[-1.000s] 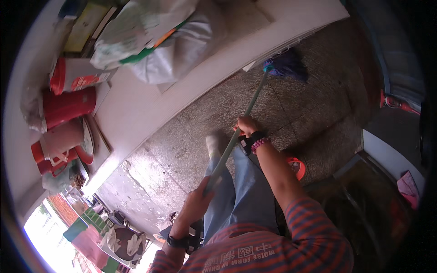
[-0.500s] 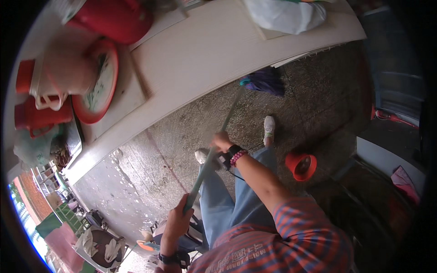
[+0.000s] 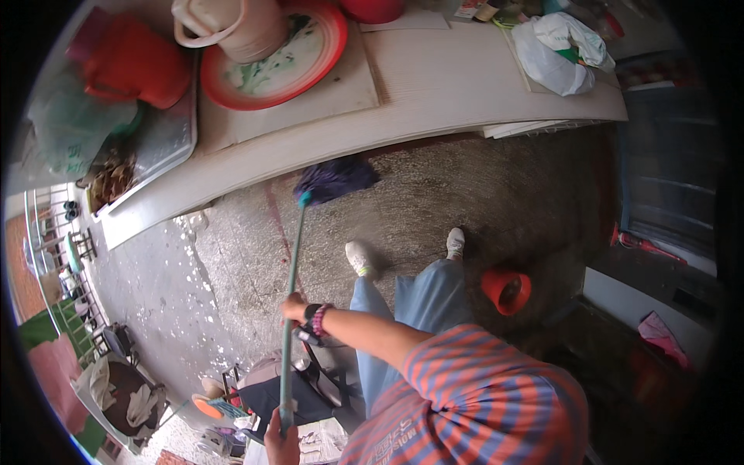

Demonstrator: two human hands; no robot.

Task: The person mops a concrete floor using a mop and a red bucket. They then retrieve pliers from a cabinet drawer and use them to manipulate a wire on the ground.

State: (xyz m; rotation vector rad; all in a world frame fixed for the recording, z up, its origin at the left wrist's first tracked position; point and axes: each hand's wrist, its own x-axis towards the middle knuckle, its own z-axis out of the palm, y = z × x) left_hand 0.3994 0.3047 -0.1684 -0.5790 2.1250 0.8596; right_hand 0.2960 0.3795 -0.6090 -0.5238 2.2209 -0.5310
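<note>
A mop with a green handle (image 3: 290, 341) and a dark purple head (image 3: 335, 178) slants across the floor. Its head lies just in front of the table's lower edge. My right hand (image 3: 294, 308) is wrapped round the middle of the handle; a black band and pink beads circle that wrist. Farther down, near the handle's end at the picture's lower edge, my left hand (image 3: 280, 443) grips it, partly cut off by the frame. My feet, in white shoes (image 3: 359, 258), stand on the floor to the right of the handle.
A long table (image 3: 434, 93) spans the far side, bearing a red-rimmed plate (image 3: 329, 58), a red pitcher (image 3: 143, 66) and a white plastic bag (image 3: 554, 58). A red bucket (image 3: 496, 287) stands right of my legs. A dark chair (image 3: 298, 387) is beside my left hand.
The mop head has moved left along the floor by the table, and the handle now stands steeper. Both hands have shifted left and down in view, still holding it. My view has turned too.
</note>
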